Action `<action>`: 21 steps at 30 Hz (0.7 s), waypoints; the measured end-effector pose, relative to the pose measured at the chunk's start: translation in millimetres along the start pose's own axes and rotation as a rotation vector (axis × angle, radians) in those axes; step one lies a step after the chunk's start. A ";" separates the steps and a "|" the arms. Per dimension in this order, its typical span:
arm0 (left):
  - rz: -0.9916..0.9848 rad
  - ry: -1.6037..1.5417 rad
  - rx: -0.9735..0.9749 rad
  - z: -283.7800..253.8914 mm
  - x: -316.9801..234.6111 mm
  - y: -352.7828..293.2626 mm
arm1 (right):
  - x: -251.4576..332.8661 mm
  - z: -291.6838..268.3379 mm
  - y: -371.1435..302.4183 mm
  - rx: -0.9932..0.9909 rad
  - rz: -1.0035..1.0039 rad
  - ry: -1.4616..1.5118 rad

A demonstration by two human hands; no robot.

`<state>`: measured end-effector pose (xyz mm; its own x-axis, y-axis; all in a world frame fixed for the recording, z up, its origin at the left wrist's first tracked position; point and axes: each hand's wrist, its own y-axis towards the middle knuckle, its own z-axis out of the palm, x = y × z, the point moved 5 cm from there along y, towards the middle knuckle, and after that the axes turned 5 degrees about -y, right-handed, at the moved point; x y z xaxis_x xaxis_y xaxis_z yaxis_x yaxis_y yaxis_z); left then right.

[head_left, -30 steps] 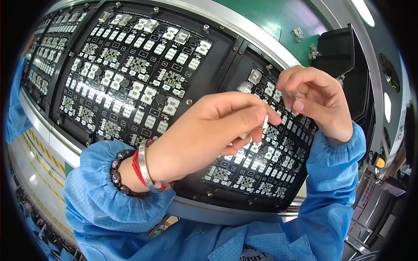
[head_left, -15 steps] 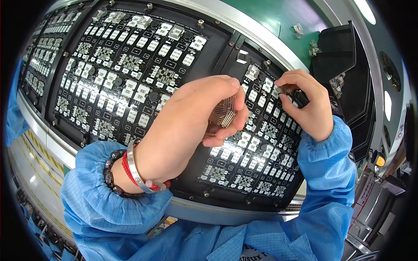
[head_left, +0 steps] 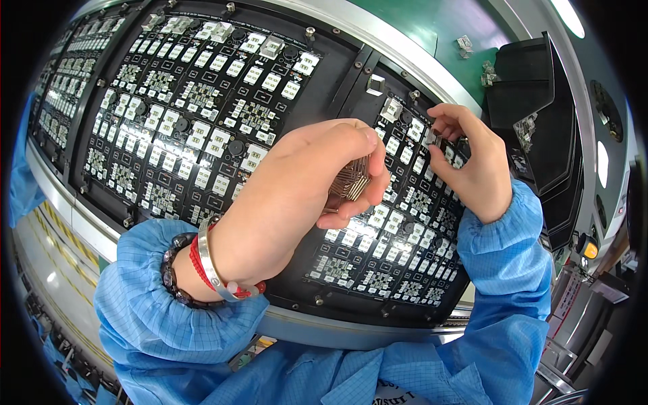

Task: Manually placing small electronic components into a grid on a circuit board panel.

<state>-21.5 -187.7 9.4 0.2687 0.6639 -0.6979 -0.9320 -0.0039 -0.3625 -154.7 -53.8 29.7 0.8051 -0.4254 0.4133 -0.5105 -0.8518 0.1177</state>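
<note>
My left hand [head_left: 297, 179] is closed around a stack of thin bent metal pieces [head_left: 352, 181], over the middle of the black boards. Its fingers hide part of the stack. To the right, my right hand [head_left: 476, 158] hovers at the upper right of a black circuit board [head_left: 378, 287], thumb and forefinger apart. Between those fingertips a small pale part is visible, apparently on the board; its kind is unclear. Several clear, box-like parts stand on the boards, such as one clear part [head_left: 391, 111] left of my right hand and another [head_left: 271, 47] on the left board.
Metal rails [head_left: 405, 47] edge the black frame holding the boards. Beyond, loose clear parts [head_left: 464, 46] lie on a green surface [head_left: 432, 20]. Black bins [head_left: 523, 74] stand at the right, with clear parts [head_left: 525, 131] in one. Yellow floor stripes [head_left: 71, 236] show at left.
My right forefinger has lifted away from the thumb, widening the gap between them. My left hand keeps its stack and has barely shifted.
</note>
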 end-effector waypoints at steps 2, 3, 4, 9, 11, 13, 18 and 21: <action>-0.001 0.002 -0.003 0.7 -0.3 -0.2 | -1.8 1.5 0.2 0.030 0.052 -0.013; -0.002 0.004 -0.006 1.1 -0.5 -0.3 | -1.5 1.7 0.2 0.030 0.051 -0.013; -0.002 0.005 -0.006 1.1 -0.4 -0.2 | 0.3 1.4 0.1 0.017 0.023 -0.027; -0.004 -0.001 0.007 0.7 1.7 1.2 | 6.4 1.8 0.9 0.003 -0.013 -0.112; -0.004 0.001 0.010 0.6 1.8 0.8 | 7.8 2.4 1.5 -0.005 -0.024 -0.152; -0.004 0.002 0.018 1.5 1.8 0.9 | 10.1 1.7 0.3 0.002 -0.011 -0.183; -0.015 -0.001 0.005 2.6 3.8 1.9 | 10.0 3.7 -0.2 0.012 0.003 -0.220; -0.009 0.000 0.022 1.9 4.0 1.6 | 13.2 3.2 -1.6 0.006 0.010 -0.199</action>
<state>-22.4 -183.7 7.2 0.2771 0.6641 -0.6944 -0.9347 0.0187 -0.3550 -142.3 -59.0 32.1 0.8439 -0.4859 0.2274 -0.5179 -0.8484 0.1092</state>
